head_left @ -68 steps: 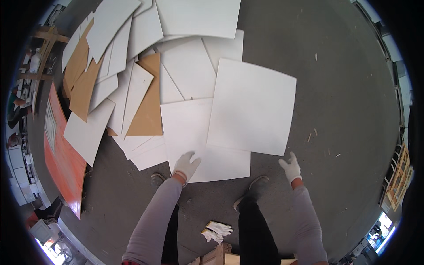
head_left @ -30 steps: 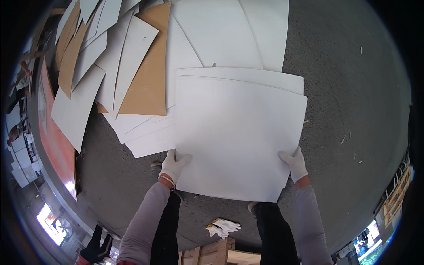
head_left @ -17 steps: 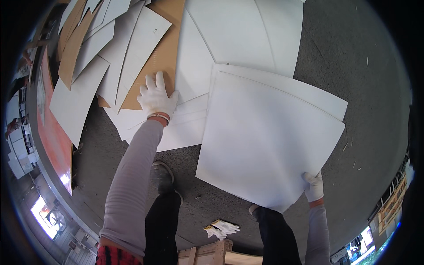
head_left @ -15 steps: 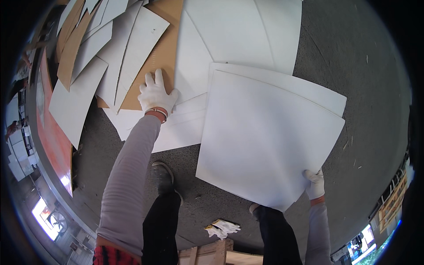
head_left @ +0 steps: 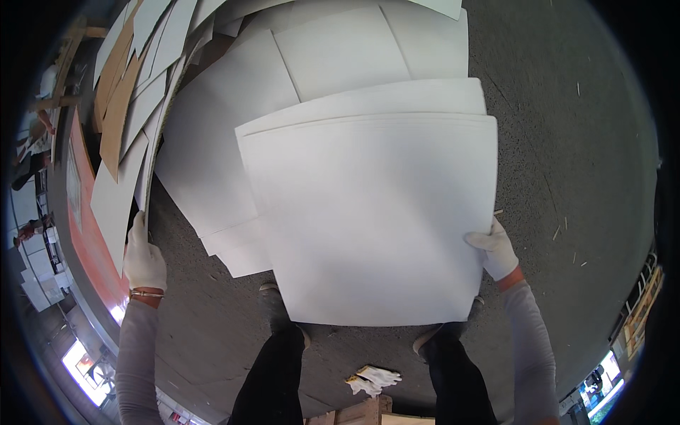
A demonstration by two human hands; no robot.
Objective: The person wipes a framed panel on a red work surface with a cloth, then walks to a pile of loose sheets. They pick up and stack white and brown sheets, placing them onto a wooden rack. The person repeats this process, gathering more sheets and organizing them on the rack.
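Observation:
My right hand (head_left: 494, 249), in a white glove, grips the right edge of a small stack of large white cardboard sheets (head_left: 375, 212), thumb on top. The stack's near edge lies above my feet. At the left, my gloved left hand (head_left: 146, 258) is closed around the lower edge of a raised, steeply tilted sheet of cardboard (head_left: 160, 127); its fingers are partly hidden. More white sheets (head_left: 219, 134) lie fanned on the floor between the hands, partly under the held stack.
White and brown cardboard pieces (head_left: 119, 120) overlap beyond the left hand. A reddish panel (head_left: 95, 219) stands along the left side. A pair of white gloves (head_left: 374, 380) lies on the floor between my feet, near a wooden crate (head_left: 361, 412). Part of another person shows at far left.
My left hand has moved left and nearer, lifting the brown cardboard and pieces on it into a steep tilt. The right hand has swung the white stack leftward, squaring it in front of me.

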